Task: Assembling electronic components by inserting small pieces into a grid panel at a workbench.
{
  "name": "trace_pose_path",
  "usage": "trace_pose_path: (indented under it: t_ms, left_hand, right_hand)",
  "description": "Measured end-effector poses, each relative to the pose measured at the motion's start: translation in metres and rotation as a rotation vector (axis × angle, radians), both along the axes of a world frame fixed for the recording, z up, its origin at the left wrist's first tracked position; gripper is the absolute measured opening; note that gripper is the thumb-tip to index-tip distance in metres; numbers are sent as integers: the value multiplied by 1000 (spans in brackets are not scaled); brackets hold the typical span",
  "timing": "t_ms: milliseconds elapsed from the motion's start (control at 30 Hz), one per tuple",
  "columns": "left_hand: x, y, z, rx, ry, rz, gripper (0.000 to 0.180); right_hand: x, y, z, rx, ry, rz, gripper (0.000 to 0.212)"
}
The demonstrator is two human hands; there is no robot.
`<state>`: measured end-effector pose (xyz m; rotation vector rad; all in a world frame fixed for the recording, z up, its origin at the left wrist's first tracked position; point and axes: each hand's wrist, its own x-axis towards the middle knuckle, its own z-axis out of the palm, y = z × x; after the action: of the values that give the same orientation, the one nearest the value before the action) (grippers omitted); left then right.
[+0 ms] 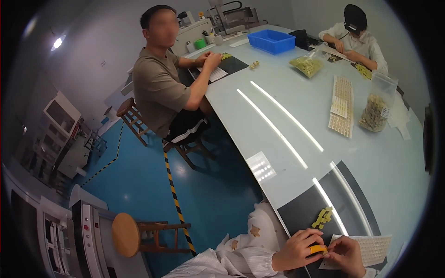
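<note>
At the near right of the table, my left hand and my right hand meet fingertip to fingertip, both closed in a pinch. An orange sleeve-like cover wraps one finger of my left hand. Whatever sits between the fingertips is too small to name. Just beyond my left hand lies a loose pile of small yellow-green blocks on a black mat. A white sheet with rows of small pieces lies partly under my right hand.
A seated person works along the table's left side, another at the far right. Bags of small pieces, patterned sheets and a blue bin stand on the table. A wooden stool is at left.
</note>
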<state>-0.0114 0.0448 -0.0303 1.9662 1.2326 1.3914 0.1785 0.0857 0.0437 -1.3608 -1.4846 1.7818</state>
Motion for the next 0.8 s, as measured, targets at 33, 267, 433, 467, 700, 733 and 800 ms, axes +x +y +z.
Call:
trace_pose_path:
  t_ms: [33, 267, 433, 467, 700, 733, 800]
  left_hand:
    - [-1, 0, -2, 2, -7, 0, 21]
    - [-3, 5, -3, 21, -18, 5, 25]
    - [-3, 10, 3, 28, 8, -18, 22]
    - [-6, 10, 4, 25, 39, 0, 23]
    - [-16, 14, 14, 27, 191, 15, 25]
    - [-17, 14, 12, 26, 205, 5, 28]
    - [-14, 15, 11, 12, 197, -13, 28]
  right_hand:
    - [-1, -1, 8, -51, -21, 55, 14]
    - [-3, -3, 2, 97, -183, 75, 12]
    - [1, -7, -1, 402, -334, 146, 16]
    - [-1, -4, 3, 422, -323, 192, 17]
    - [-2, 6, 0, 459, -189, 290, 26]
    - [-1, 6, -2, 438, -209, 262, 26]
    - [3, 4, -5, 467, -161, 295, 24]
